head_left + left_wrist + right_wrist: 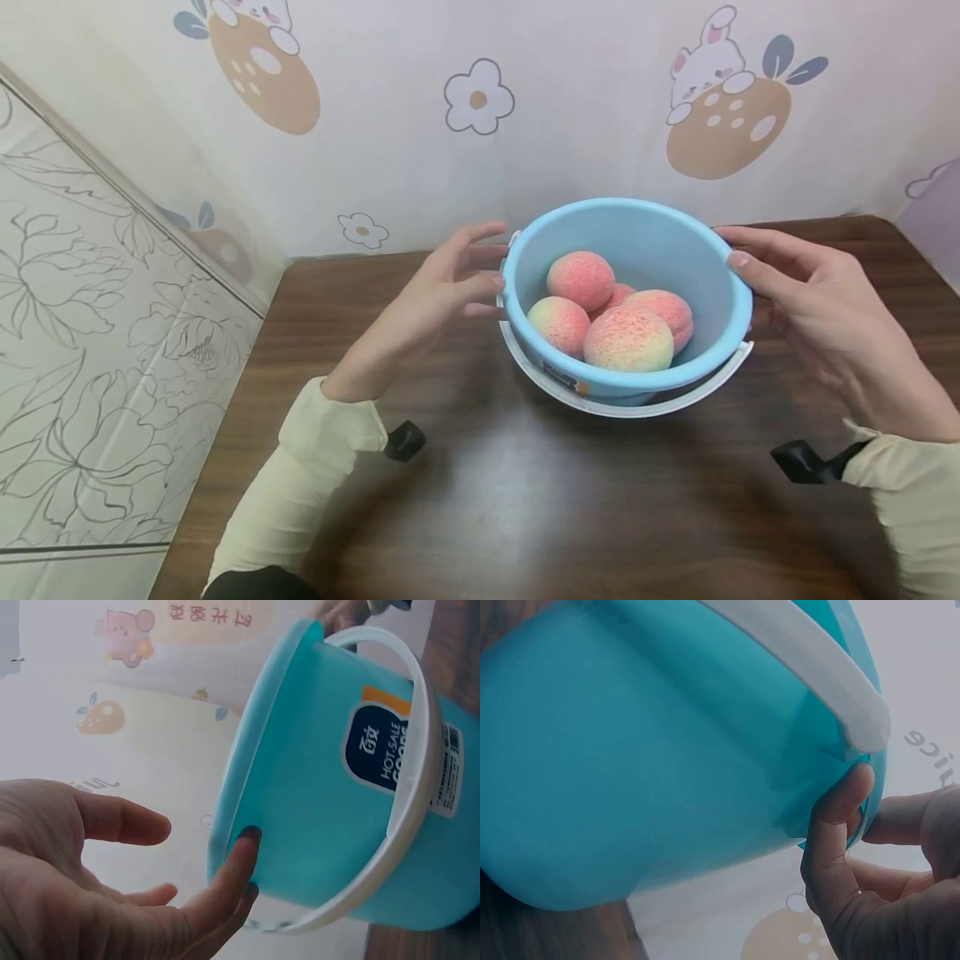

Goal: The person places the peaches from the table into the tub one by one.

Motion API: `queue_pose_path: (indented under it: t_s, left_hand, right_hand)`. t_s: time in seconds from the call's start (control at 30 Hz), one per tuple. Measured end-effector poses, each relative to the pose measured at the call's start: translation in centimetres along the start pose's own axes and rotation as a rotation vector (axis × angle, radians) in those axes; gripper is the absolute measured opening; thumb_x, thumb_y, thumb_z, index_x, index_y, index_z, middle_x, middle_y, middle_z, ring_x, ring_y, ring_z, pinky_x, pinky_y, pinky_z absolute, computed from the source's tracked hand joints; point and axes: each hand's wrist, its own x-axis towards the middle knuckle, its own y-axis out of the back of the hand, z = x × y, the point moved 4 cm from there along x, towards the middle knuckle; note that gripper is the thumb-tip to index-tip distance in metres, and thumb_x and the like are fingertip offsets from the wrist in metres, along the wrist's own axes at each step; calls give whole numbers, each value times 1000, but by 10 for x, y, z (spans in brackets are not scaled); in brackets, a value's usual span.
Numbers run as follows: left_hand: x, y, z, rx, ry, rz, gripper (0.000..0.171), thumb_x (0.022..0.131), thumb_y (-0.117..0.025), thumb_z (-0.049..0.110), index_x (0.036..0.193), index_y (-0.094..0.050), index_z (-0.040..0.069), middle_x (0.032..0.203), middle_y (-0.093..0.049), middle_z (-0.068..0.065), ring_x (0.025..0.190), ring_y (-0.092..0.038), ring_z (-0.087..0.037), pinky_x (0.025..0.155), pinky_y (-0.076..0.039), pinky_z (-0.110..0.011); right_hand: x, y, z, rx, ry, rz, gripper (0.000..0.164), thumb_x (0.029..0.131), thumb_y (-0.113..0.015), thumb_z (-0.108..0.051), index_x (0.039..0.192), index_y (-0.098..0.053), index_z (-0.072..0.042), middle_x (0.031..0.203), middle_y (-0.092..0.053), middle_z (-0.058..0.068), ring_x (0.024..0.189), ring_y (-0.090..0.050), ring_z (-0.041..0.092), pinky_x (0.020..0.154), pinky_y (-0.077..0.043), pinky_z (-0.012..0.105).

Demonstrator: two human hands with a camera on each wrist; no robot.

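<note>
A light blue bucket (pixel 611 218) with a white handle (pixel 622 411) stands on the table, the handle lowered toward the front. Inside it lie several pink-and-yellow peaches (pixel 628 340). My left hand (pixel 442 287) is at the bucket's left side, fingers spread. In the left wrist view, two fingertips (pixel 250 834) are right at the underside of the rim, while another digit stands apart from it. On the other side my right hand (pixel 825 300) pinches the rim, with one finger (pixel 844 796) below it beside the handle joint in the right wrist view.
The dark wooden table (pixel 480 500) ends at a wall (pixel 570 108) with rabbit and flower pictures, close behind the bucket. A panel with flower line drawings (pixel 97 358) rises along the left edge. Black wrist mounts (pixel 405 442) stick out from both sleeves.
</note>
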Motion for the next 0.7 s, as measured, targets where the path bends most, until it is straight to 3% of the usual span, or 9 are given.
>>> queue_pose_path:
  t_s: [0.13,0.37,0.47,0.7]
  left_hand:
    - [-4,5,2,7,8,36,67,95,-64,1,156,-42,15,153,-52,-13,132,-63,-37,94,-62,-45]
    - [-10,24,1,208,5,13,67,94,-69,1,156,-46,15,152,-57,-5,130,-66,-28,97,-61,-43]
    - [-13,33,0,249,8,7,65,93,-71,4,154,-52,17,150,-61,-1,127,-68,-26,99,-59,-41]
    - [-14,50,-3,184,65,22,59,92,-75,7,148,-60,18,144,-67,-3,123,-71,-27,98,-58,-33]
  right_hand:
    - [2,-7,-1,-29,-10,-17,44,99,-71,-14,142,-63,-17,121,-73,-9,84,-76,11,63,-61,26]
    - [7,-24,-5,-137,-22,-46,50,100,-70,-21,148,-57,-16,124,-69,-9,86,-74,11,64,-61,27]
    - [10,-33,-7,-176,-7,-54,51,100,-70,-24,148,-57,-15,121,-71,-7,86,-73,11,64,-62,27]
    - [17,-52,-13,-248,24,-72,51,101,-68,-30,148,-57,-14,114,-72,-5,77,-70,15,64,-61,28]
